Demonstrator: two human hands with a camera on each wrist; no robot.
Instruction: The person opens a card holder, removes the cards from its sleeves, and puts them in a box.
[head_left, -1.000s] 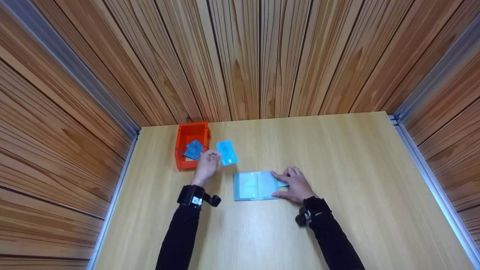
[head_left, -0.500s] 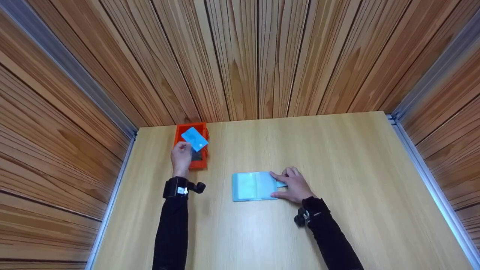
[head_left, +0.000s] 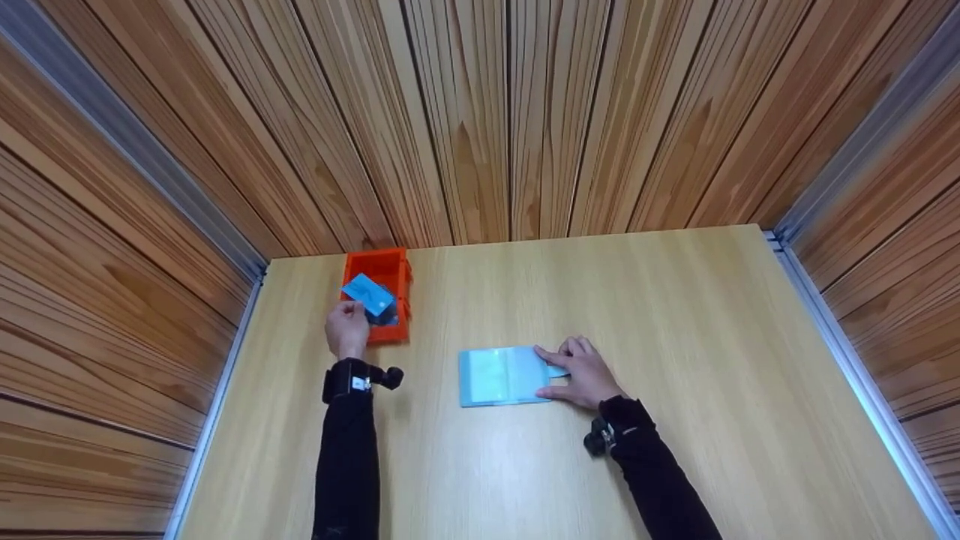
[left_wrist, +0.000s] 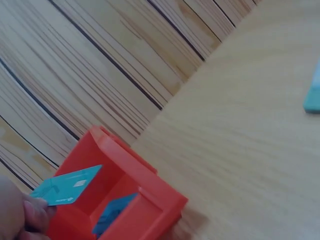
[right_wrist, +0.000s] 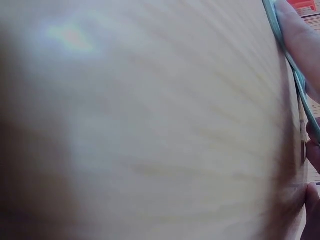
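Note:
A blue card (head_left: 368, 294) with a small chip-like square, clearer in the left wrist view on the card (left_wrist: 75, 186), hangs tilted over the red bin (head_left: 377, 259). My left hand (head_left: 347, 328) pinches it by one corner, fingertips bunched. Darker blue cards (left_wrist: 114, 214) lie inside the bin, partly hidden beneath. On the table, a light-blue card holder (head_left: 487, 377) lies spread flat, with a clear sleeve on its left part. Thumb and index finger of my right hand (head_left: 586, 373) extend apart and press its right end. The right wrist view catches just the holder's edge (right_wrist: 286, 47) and parts of fingers.
The bin stands at the table's back left, close to the wooden plank wall (head_left: 480, 150). Metal rails (head_left: 862, 382) border the table (head_left: 645, 300) at both sides. Wrist cameras (head_left: 390, 377) sit on both arms.
My left hand has carried the card leftward from beside the bin to above it, then lowered it slightly. The right hand stays on the card holder.

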